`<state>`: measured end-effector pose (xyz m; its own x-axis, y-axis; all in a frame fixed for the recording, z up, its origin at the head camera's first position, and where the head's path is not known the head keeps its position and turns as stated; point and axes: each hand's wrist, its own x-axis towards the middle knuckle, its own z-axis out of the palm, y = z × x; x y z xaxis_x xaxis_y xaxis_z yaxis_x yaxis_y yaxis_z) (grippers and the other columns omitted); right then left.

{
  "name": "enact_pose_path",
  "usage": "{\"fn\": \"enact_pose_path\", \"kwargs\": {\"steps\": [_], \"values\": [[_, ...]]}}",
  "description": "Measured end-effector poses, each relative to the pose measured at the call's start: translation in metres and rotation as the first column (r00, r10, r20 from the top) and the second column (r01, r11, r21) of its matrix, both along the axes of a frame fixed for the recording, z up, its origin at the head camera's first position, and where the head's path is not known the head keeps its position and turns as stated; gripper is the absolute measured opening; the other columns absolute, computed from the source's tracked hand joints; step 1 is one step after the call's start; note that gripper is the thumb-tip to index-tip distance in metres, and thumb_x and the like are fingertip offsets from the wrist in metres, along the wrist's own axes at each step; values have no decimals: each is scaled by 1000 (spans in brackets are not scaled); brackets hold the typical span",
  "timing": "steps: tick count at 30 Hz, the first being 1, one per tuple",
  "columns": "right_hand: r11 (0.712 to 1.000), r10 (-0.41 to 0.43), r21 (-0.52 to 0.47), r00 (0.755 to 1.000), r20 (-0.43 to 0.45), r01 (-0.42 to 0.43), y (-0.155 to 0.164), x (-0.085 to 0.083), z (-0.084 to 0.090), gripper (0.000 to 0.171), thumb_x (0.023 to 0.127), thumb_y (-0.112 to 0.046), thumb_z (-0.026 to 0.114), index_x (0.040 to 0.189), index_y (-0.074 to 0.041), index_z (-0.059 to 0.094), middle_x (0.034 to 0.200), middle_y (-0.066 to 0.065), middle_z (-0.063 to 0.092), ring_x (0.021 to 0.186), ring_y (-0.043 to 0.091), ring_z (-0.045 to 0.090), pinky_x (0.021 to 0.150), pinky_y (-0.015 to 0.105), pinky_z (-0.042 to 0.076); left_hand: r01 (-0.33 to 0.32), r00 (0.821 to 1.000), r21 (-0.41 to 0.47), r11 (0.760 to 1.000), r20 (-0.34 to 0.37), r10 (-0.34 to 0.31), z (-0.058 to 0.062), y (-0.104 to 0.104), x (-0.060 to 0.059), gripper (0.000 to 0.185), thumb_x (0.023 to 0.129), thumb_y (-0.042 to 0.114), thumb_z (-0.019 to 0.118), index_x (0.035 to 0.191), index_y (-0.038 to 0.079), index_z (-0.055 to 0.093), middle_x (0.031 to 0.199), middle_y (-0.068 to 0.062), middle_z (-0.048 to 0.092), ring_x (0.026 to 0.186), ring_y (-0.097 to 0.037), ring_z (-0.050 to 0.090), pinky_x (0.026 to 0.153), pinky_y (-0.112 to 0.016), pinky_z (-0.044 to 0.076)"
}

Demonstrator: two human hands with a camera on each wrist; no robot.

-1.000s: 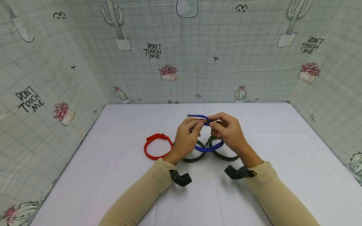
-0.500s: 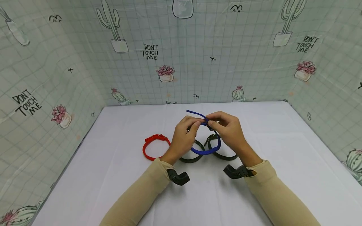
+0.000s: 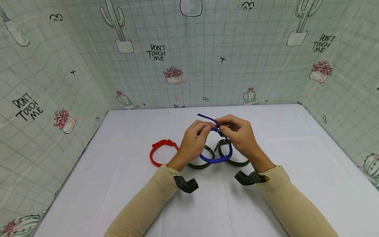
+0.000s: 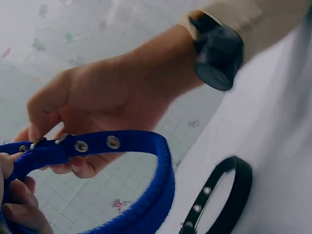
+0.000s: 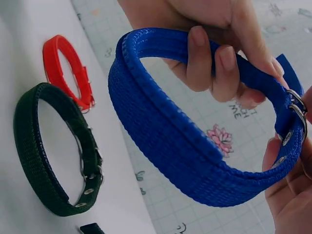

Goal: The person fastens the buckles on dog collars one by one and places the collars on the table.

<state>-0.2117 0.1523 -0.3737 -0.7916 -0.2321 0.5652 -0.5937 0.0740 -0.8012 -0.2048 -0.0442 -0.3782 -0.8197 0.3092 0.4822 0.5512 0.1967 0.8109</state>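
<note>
A blue pet collar (image 3: 217, 160) with a metal buckle (image 5: 302, 117) and eyelets is held up, looped, between both hands. The left hand (image 3: 192, 141) pinches its strap left of the buckle, with fingers curled around the band in the right wrist view. Thumb and fingers of the right hand (image 3: 241, 135) grip the strap at the buckle. One loose strap end (image 3: 204, 116) sticks up beyond the fingers. Fingertips partly hide the buckle, so how the strap passes through it cannot be told.
On the white table (image 3: 118, 197) lie a red collar (image 3: 153, 158) at the left and two dark green collars, one (image 3: 201, 167) behind the left hand and another (image 3: 237, 163) below the right. Patterned cloth walls (image 3: 195, 39) enclose the table's back and sides.
The blue loop has swung slightly lower and opened wider below the hands. Its loose end has tilted upward. Both hands keep their hold, nearly in place.
</note>
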Motion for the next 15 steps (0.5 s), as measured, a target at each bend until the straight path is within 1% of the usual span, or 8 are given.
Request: {"fn": "enact_pose_path", "kwargs": {"steps": [1,2,4,5,7,10,13,15], "values": [[1000,6,5,1000,-2,-6,0,0,1,22,95,2,61,115,3,70,105,12,67,95,22,63,81,25,54,24,998,41,999,55,-26,1,-1,-1,26,107,21,51,118,7,69,90,-4,57,76,-15,51,64,-25,44],[1000,10,13,1000,-5,-10,1,0,1,21,96,3,61,115,3,70,105,12,67,95,22,63,82,25,54,44,993,87,995,109,-54,1,-1,-2,25,106,20,52,119,5,67,86,-5,55,71,-15,49,61,-25,42],[1000,14,28,1000,-6,-13,2,0,2,21,95,3,61,114,3,71,106,12,67,95,21,63,81,24,54,64,975,180,982,197,-100,1,-2,-4,24,105,19,55,118,2,64,80,-6,51,65,-16,46,56,-24,38],[999,13,39,1000,-8,-13,2,0,2,21,95,3,61,114,3,71,106,12,67,94,21,63,81,24,53,64,967,221,973,227,-115,2,-2,-4,23,105,18,56,118,1,62,79,-7,51,64,-16,46,55,-24,38],[998,4,66,1000,-8,-4,2,0,3,20,95,2,61,112,2,72,106,11,67,93,20,63,80,24,53,42,959,270,962,258,-114,3,-1,-5,22,103,17,59,116,-1,56,83,-7,54,66,-15,48,57,-25,41],[994,-9,105,1000,0,9,2,0,4,18,96,0,61,111,-1,71,105,10,67,92,19,65,80,25,53,18,954,315,949,278,-110,3,-1,-5,27,101,16,63,118,1,48,89,-7,60,67,-15,52,58,-24,44],[992,-17,128,1000,11,15,2,0,3,17,96,-2,62,111,-2,70,103,9,67,92,20,65,81,26,54,13,949,345,939,291,-120,3,-3,-6,36,100,15,65,128,4,46,95,-8,64,66,-14,54,57,-22,44],[992,-16,128,1000,15,13,1,0,3,17,96,-2,62,111,-2,70,102,10,67,91,21,66,80,26,54,23,950,348,937,285,-129,3,-4,-7,41,99,14,65,134,6,46,99,-9,65,65,-13,55,55,-21,44]]}}
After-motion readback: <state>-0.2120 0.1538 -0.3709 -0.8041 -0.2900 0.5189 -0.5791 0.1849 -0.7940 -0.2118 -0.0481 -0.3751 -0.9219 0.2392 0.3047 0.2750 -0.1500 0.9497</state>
